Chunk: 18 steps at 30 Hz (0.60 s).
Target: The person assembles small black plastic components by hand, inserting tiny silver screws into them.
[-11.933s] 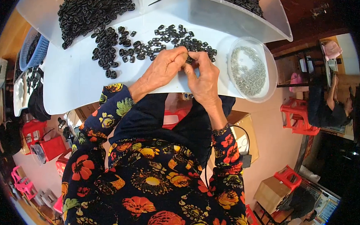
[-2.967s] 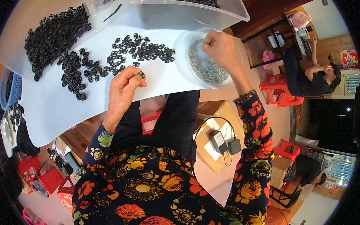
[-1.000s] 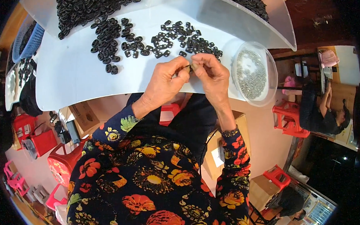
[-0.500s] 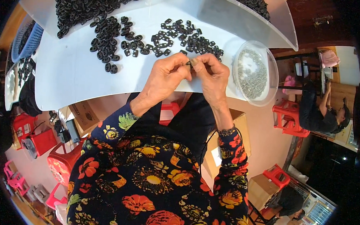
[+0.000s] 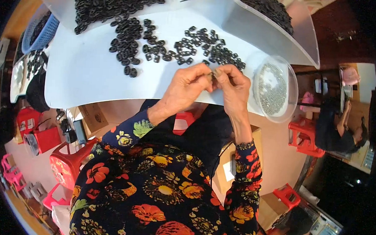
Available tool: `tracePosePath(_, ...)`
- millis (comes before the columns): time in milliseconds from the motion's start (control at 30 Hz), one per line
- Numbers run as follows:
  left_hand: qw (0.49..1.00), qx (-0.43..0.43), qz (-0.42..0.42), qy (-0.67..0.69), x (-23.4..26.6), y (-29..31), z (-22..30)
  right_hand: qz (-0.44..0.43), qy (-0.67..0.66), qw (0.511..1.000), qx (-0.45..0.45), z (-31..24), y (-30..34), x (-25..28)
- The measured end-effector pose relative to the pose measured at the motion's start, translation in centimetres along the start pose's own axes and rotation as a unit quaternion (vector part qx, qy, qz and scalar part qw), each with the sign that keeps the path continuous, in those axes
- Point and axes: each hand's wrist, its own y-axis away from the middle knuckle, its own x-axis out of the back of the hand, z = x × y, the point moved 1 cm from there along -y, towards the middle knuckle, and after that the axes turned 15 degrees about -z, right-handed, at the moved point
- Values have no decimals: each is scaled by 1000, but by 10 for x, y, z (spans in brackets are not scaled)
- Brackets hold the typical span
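Observation:
My left hand (image 5: 187, 86) and my right hand (image 5: 234, 88) meet just above the near edge of the white table (image 5: 89, 81). Both are closed in a pinch, fingertips together. Between them is a small black piece (image 5: 213, 75), mostly hidden by the fingers. Just beyond the hands lies a spread of small black pieces with holes (image 5: 195, 44). Left of that is a heap of black oval two-hole pieces (image 5: 126, 39). Beside my right hand stands a round clear tub (image 5: 293, 99) with many small silvery metal parts (image 5: 273, 94).
A large pile of black pieces (image 5: 113, 5) fills a translucent bin at the far left. Another translucent bin (image 5: 267, 35) stands far right. A blue basket (image 5: 49, 31) is at the left. Red stools (image 5: 68, 164) and cardboard boxes surround me; a person (image 5: 336, 130) sits at right.
The table and my hands appear shifted slightly right and down in the picture. My fingertips stay pinched together, and the black piece between them shows less than before.

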Motion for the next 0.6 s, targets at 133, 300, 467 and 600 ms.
tracePosePath(133, 1000, -7, -11, -21, 2, 0, -1, 24, 26, 998, 42, 2, 1, -5)
tracePosePath(300, 999, 12, 4, 36, 1, -1, 0, 31, 16, 997, 65, 4, 1, -7)
tracePosePath(467, 998, 27, -31, -44, 13, 9, 11, 6, 0, 995, 95, 6, 3, -4)
tracePosePath(600, 939, -69, 5, -338, 51, 14, 36, -8, -25, 996, 83, 10, 6, 1)
